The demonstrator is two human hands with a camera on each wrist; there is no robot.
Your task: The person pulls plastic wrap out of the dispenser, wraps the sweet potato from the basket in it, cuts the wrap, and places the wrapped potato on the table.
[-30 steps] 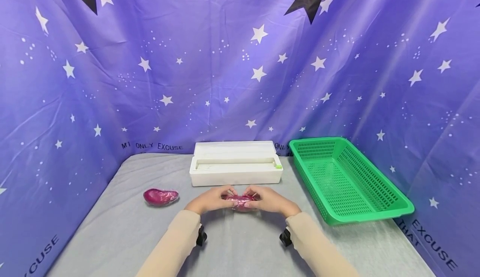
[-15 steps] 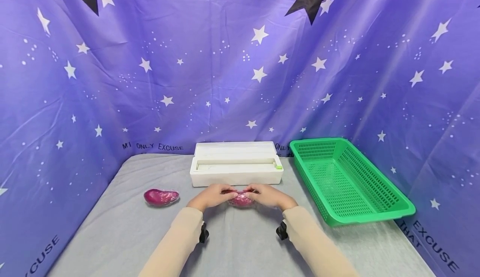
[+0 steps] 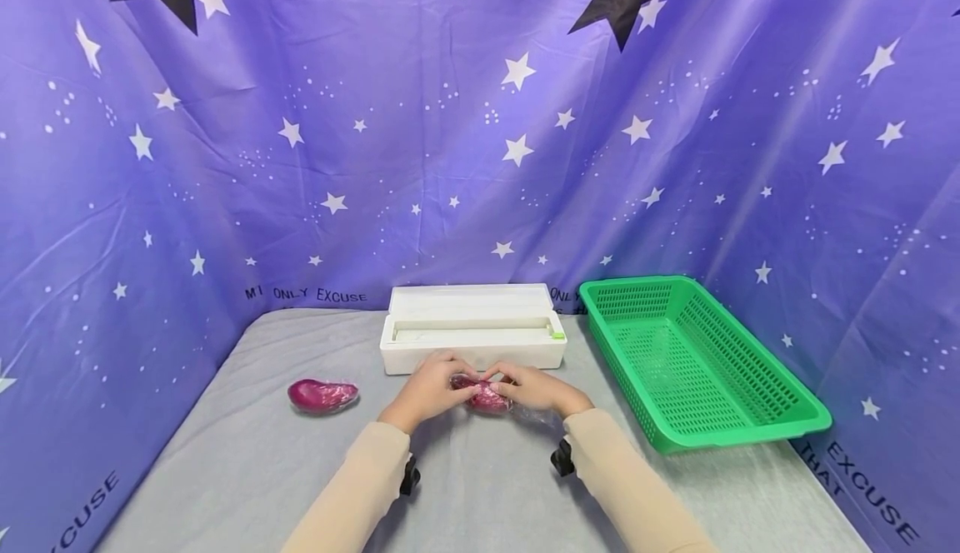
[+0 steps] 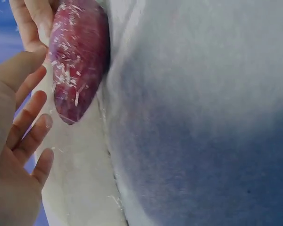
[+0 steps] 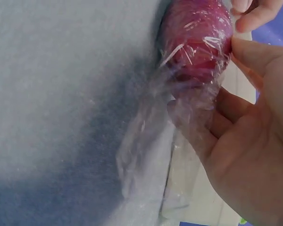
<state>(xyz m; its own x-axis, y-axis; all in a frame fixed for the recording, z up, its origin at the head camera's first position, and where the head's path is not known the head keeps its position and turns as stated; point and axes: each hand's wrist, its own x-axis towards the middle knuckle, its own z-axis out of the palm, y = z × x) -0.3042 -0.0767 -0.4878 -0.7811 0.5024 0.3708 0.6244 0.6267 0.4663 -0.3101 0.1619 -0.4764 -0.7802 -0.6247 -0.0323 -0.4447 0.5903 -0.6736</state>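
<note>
A tapered purple-red vegetable (image 3: 489,400) wrapped in clear cling film lies before the white box, between both hands. Fingers of my left hand (image 3: 431,388) are spread and loosely bent; in the left wrist view its thumb (image 4: 30,61) reaches the side of the vegetable (image 4: 80,52). My right hand (image 3: 534,390) holds the other end, its thumb (image 5: 250,54) pressed against the wrapped surface and its other fingers partly behind the film. A loose tail of cling film (image 5: 144,136) trails from that end. Another wrapped purple-red vegetable (image 3: 322,396) rests on the table to the left.
Behind the hands stands a long white cling film box (image 3: 472,358), lid raised, with a small green piece at its right end. A green slotted basket (image 3: 637,386) sits at the right. The grey cloth-covered table (image 3: 225,470) meets a purple star-patterned curtain (image 3: 420,161).
My left hand has lifted its fingers up and spread them away from the vegetable. The right hand shifted slightly inward, and loose film now shows beneath it.
</note>
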